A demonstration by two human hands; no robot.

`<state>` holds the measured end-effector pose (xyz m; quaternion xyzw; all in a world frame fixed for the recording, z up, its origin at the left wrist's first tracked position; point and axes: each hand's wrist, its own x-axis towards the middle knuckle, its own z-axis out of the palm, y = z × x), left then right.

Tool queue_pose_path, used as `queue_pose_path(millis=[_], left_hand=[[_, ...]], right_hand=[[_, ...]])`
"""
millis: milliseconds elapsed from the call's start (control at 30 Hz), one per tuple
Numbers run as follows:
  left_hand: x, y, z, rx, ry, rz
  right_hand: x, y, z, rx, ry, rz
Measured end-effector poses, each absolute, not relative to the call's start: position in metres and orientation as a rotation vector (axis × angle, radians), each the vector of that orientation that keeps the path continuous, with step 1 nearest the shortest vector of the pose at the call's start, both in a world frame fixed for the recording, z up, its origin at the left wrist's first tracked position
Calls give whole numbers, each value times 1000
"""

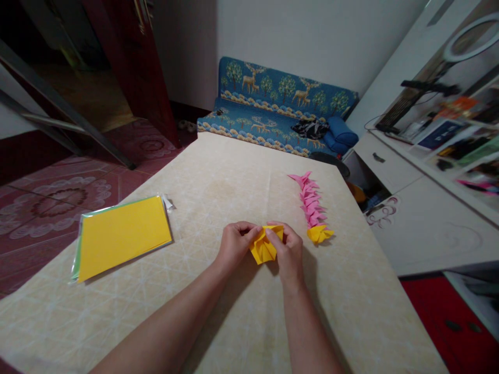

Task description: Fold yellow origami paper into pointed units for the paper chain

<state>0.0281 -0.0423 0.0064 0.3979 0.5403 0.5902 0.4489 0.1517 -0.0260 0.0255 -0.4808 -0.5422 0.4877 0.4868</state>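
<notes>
A small piece of folded yellow paper (265, 250) with creases fanning across it is held just above the table. My left hand (236, 241) pinches its left edge between thumb and fingers. On the other side my right hand (289, 249) grips it, the thumb pressed on its upper face. The fingers behind the paper are partly hidden. To the right of my right hand lies a row of folded pink paper pieces (312, 200), overlapping one another. A folded yellow paper piece (319, 235) sits at the near end of that row.
A stack of yellow paper sheets (127, 234), with green beneath and a clear sleeve, lies on the left of the patterned table (218, 171). A blue sofa (265, 117) stands beyond the far edge. White cabinets (424, 223) line the right; a metal ladder (58, 123) leans at left.
</notes>
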Motion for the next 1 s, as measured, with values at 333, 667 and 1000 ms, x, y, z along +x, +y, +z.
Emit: queue_pose_path(millis=[333,667,1000], left_hand=[[29,-45,13,979,1329,1484],[29,-44,10,894,1267,1421],[31,-47,13,1038,1312,1367]], right_hand=[[154,-25,29,-1100,-1281,1248],[158,-23,24,-1145,-1321,1031],[157,-25,29,-1130,-1234,923]])
